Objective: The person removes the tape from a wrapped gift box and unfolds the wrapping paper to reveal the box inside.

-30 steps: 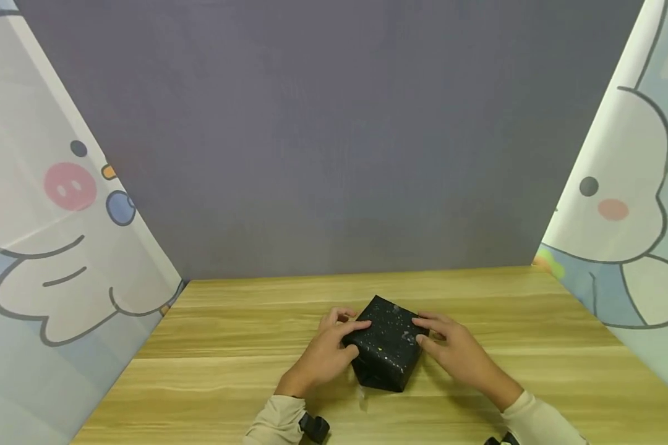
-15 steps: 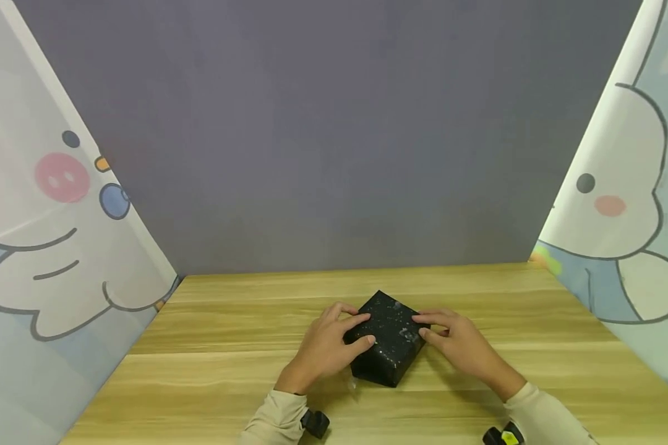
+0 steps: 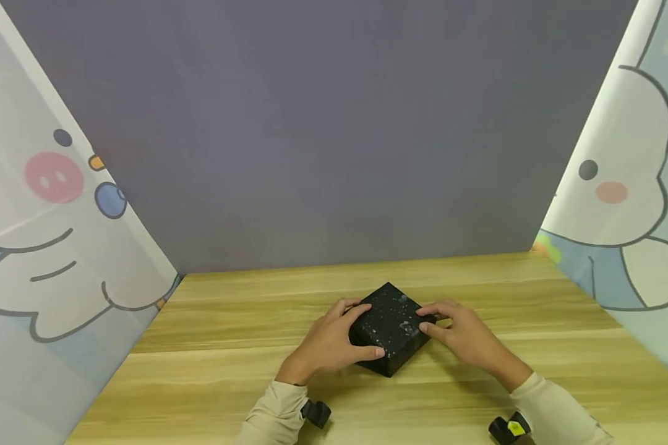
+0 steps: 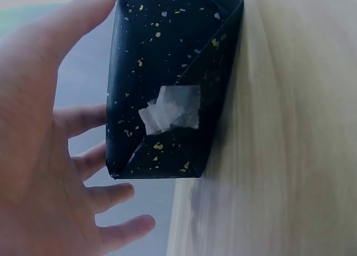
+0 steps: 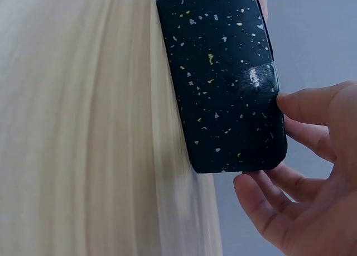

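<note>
A box wrapped in black speckled paper (image 3: 391, 321) rests on the wooden table, one corner towards me. My left hand (image 3: 334, 343) spans its left corner, thumb on the front top edge and forefinger on the upper left edge. At the right corner, my right hand (image 3: 459, 327) holds the box with thumb and forefinger on the top edge. Folded paper and a patch of clear tape (image 4: 173, 108) show on the end facing the left wrist camera. Shiny tape (image 5: 257, 77) also lies near the top edge in the right wrist view.
The wooden table (image 3: 211, 383) runs back to a plain grey panel (image 3: 334, 136). Cartoon-printed sheets stand at the left (image 3: 28, 259) and right (image 3: 629, 204). A black strap device (image 3: 315, 413) is worn on the left wrist, another (image 3: 509, 428) on the right.
The box has turned slightly and shifted a little away and to the right. My left thumb has slid from its left side to the front edge. The right hand keeps its hold.
</note>
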